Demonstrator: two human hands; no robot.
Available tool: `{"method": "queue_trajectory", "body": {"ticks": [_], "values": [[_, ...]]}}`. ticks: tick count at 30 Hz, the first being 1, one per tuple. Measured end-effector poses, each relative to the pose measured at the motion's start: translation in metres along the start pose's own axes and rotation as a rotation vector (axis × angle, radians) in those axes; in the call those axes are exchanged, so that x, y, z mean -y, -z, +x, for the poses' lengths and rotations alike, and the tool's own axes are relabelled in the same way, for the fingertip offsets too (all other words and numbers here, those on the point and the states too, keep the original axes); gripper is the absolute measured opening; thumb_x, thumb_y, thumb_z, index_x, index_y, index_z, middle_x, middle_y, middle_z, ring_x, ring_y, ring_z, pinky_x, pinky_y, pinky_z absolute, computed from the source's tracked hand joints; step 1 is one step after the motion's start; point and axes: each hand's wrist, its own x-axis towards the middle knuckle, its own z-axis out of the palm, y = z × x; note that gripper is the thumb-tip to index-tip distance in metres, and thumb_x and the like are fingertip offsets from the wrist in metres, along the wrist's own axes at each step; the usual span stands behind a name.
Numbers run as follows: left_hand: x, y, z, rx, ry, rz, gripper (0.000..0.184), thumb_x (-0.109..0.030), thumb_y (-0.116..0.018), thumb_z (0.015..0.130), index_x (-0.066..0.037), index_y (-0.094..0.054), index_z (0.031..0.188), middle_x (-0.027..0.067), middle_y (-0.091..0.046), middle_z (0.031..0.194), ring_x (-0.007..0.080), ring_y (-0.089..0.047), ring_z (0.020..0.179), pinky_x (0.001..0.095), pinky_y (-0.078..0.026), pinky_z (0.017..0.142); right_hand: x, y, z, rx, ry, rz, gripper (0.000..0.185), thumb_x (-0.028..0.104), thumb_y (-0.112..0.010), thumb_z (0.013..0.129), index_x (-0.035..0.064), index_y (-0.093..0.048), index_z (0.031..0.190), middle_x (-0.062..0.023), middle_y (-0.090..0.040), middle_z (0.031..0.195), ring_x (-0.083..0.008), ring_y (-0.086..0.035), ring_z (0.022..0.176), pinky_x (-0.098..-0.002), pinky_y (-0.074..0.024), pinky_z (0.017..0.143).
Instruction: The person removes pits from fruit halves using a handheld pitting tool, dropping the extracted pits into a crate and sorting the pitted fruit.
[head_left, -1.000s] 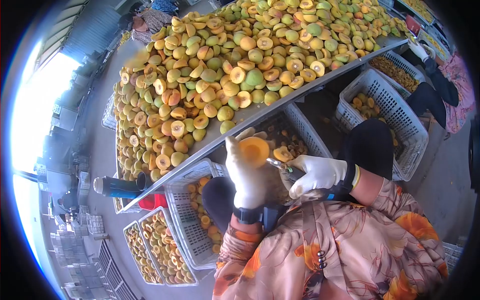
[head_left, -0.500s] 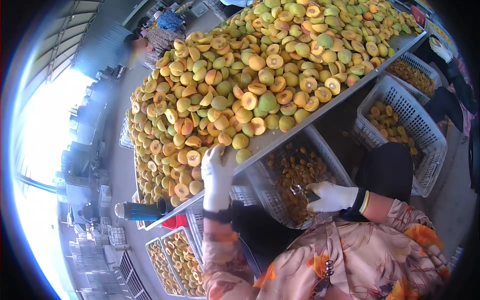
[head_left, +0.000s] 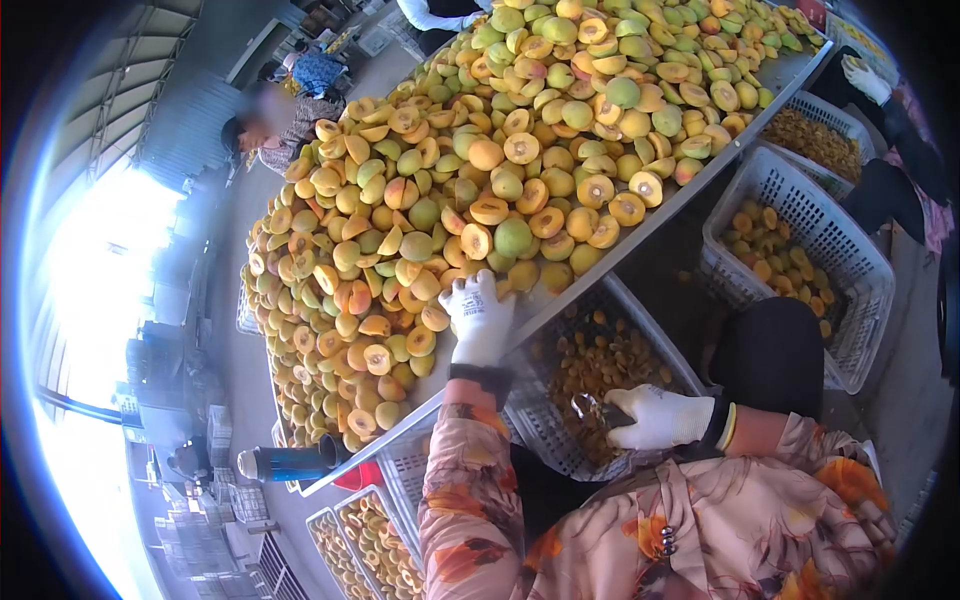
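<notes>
My left hand (head_left: 482, 318), in a white glove, lies palm down at the near edge of a big pile of halved peaches or apricots (head_left: 510, 150). Its fingers are apart and touch the halves at the pile's edge; whether one is under them is hidden. Lower right, my gloved right hand (head_left: 662, 417) is closed around a small hand tool (head_left: 588, 408) with a shiny metal end and a dark handle. The tool is over a grey-white crate (head_left: 655, 325) holding pits and brown scraps (head_left: 600, 365).
The pile rests on a metal table (head_left: 690, 195) with a raised rim. Right of me stands a crate (head_left: 840, 220) of fruit halves. A blue flask (head_left: 290, 463) is at the table's left corner, above trays of halves (head_left: 380, 535). Other people work nearby, one gloved hand (head_left: 866, 80) at upper right.
My left hand has moved right along the table edge and its fingers have spread over the fruit. My right hand stays low with the tool. The view has shifted slightly.
</notes>
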Motion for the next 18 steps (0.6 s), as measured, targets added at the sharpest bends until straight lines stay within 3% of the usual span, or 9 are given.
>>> {"method": "queue_trajectory", "body": {"ticks": [2,3,6,7,10,11,14,15,18], "values": [[0.005,0.008,-0.013,-0.09,0.044,-0.216,0.043,-0.033,-0.084,0.077,-0.01,-0.063,0.106,0.0115,-0.066,0.095,0.0321,-0.061,0.105,0.045,-0.046,0.094,-0.003,0.001,0.001,-0.044,-0.024,-0.011,0.049,0.031,-0.068,0.086,-0.0072,-0.058,0.114,-0.0312,-0.069,0.095,-0.0463,-0.068,0.097,-0.0477,-0.0528,0.084],[0.0,0.024,-0.023,-0.147,0.096,-0.323,0.037,-0.022,-0.082,0.079,-0.007,-0.064,0.108,0.0083,-0.067,0.091,0.0287,-0.063,0.099,0.0436,-0.048,0.094,-0.003,0.0,-0.001,-0.163,0.036,-0.028,0.034,0.025,-0.065,0.086,-0.004,-0.059,0.102,-0.0283,-0.068,0.09,-0.0427,-0.069,0.091,-0.0461,-0.052,0.08],[-0.003,0.043,-0.063,-0.18,0.193,-1.381,0.034,-0.024,-0.074,0.086,0.0,-0.065,0.109,0.0037,-0.067,0.096,0.0223,-0.065,0.094,0.0405,-0.052,0.091,0.003,-0.003,-0.004,-0.286,0.049,-0.149,0.034,0.025,-0.066,0.087,-0.0049,-0.058,0.103,-0.0299,-0.068,0.092,-0.0448,-0.069,0.095,-0.0491,-0.052,0.082],[-0.011,0.058,-0.082,-0.153,0.3,-1.555,0.031,-0.022,-0.069,0.091,0.003,-0.065,0.11,0.004,-0.066,0.099,0.0176,-0.064,0.087,0.0346,-0.056,0.084,0.007,-0.007,-0.004,-0.303,0.096,-0.191,0.034,0.024,-0.066,0.087,-0.0052,-0.058,0.103,-0.0297,-0.068,0.088,-0.0461,-0.069,0.092,-0.0506,-0.0524,0.081],[-0.027,0.071,-0.134,-0.164,0.405,-2.169,0.022,-0.011,-0.065,0.093,0.0,-0.067,0.112,0.0098,-0.069,0.104,0.0219,-0.068,0.088,0.0363,-0.057,0.088,0.039,-0.022,-0.005,-0.326,0.296,-0.204,0.031,0.019,-0.066,0.088,-0.0032,-0.054,0.105,-0.0286,-0.067,0.08,-0.0471,-0.068,0.08,-0.0532,-0.0522,0.069],[-0.036,0.071,-0.15,-0.114,0.353,-2.37,0.026,-0.016,-0.058,0.099,0.001,-0.064,0.118,0.0127,-0.068,0.107,0.0203,-0.068,0.09,0.0345,-0.057,0.088,0.041,-0.031,-0.001,-0.326,0.317,-0.249,0.033,0.018,-0.069,0.088,-0.002,-0.055,0.111,-0.0256,-0.066,0.078,-0.0462,-0.068,0.078,-0.0512,-0.0501,0.066],[-0.053,0.101,-0.189,-0.084,0.229,-2.291,0.03,-0.022,-0.053,0.103,0.001,-0.062,0.121,0.0141,-0.069,0.108,0.0215,-0.068,0.09,0.0362,-0.057,0.088,0.066,-0.047,-0.004,-0.337,0.466,-0.28,0.033,0.015,-0.068,0.088,-0.0023,-0.053,0.112,-0.0269,-0.067,0.079,-0.0475,-0.067,0.077,-0.0525,-0.0509,0.066],[-0.055,0.103,-0.197,-0.14,0.278,-2.102,0.037,-0.028,-0.046,0.108,0.002,-0.058,0.126,0.0158,-0.07,0.108,0.0228,-0.068,0.092,0.0374,-0.057,0.088,0.069,-0.052,-0.007,-0.341,0.457,-0.3,0.034,0.015,-0.068,0.088,-0.0022,-0.053,0.113,-0.0273,-0.067,0.079,-0.0476,-0.067,0.078,-0.0524,-0.0515,0.066],[-0.047,0.102,-0.215,-0.212,0.217,-1.944,0.049,-0.036,-0.059,0.103,0.001,-0.053,0.135,0.0204,-0.069,0.114,0.0259,-0.068,0.093,0.0385,-0.058,0.082,0.076,-0.063,-0.012,-0.343,0.439,-0.36,0.045,0.016,-0.069,0.088,-0.0024,-0.051,0.125,-0.0295,-0.068,0.084,-0.0477,-0.068,0.081,-0.0517,-0.0539,0.069]]}}
